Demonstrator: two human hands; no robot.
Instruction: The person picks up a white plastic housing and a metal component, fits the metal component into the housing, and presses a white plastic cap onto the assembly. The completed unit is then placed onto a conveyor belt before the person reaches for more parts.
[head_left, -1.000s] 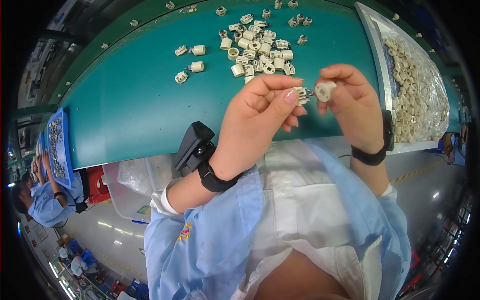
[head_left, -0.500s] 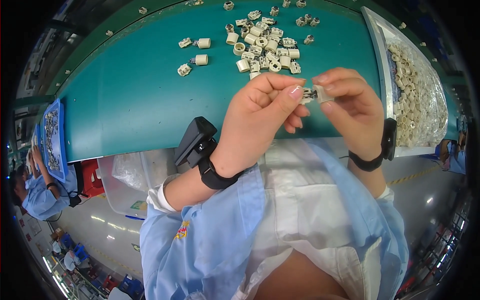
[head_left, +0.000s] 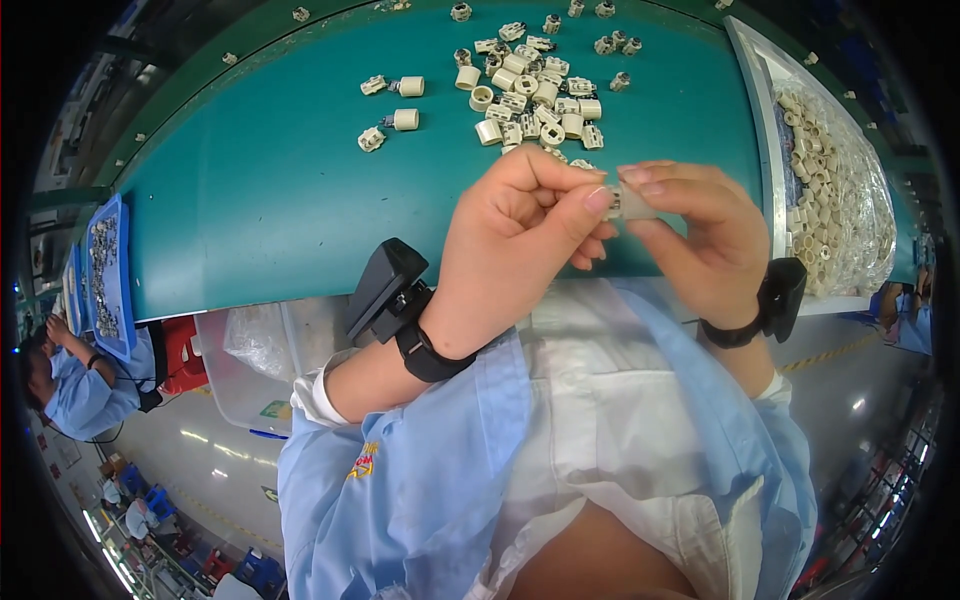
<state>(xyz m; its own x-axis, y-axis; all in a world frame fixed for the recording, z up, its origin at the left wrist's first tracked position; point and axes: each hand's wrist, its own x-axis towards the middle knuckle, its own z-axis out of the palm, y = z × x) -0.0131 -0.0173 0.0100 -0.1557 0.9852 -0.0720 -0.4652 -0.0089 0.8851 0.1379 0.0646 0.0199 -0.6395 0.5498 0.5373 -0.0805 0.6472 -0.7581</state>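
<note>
Above the table's near edge, my left hand (head_left: 535,220) pinches a small cream slotted plastic insert (head_left: 614,203) between thumb and fingers. My right hand (head_left: 700,215) grips a cream cylindrical cap (head_left: 637,205) facing it, its fingers closed around the sides. Cap and insert meet end to end, and the insert's near part shows just outside the cap's mouth. Fingers cover much of both pieces. Beyond my hands lies a loose pile of cream caps and inserts (head_left: 530,100) on the green tabletop (head_left: 280,210).
Two caps with dark parts sticking out (head_left: 405,120) lie left of the pile, beside two inserts (head_left: 371,139). At the right, a white tray (head_left: 757,120) holds a plastic bag of caps (head_left: 820,190). A blue bin (head_left: 122,280) of small parts stands far left, near another person (head_left: 90,385).
The cap and the insert have come together; the dark end that showed between them is now inside the cap. My right hand has shifted slightly left and downward.
</note>
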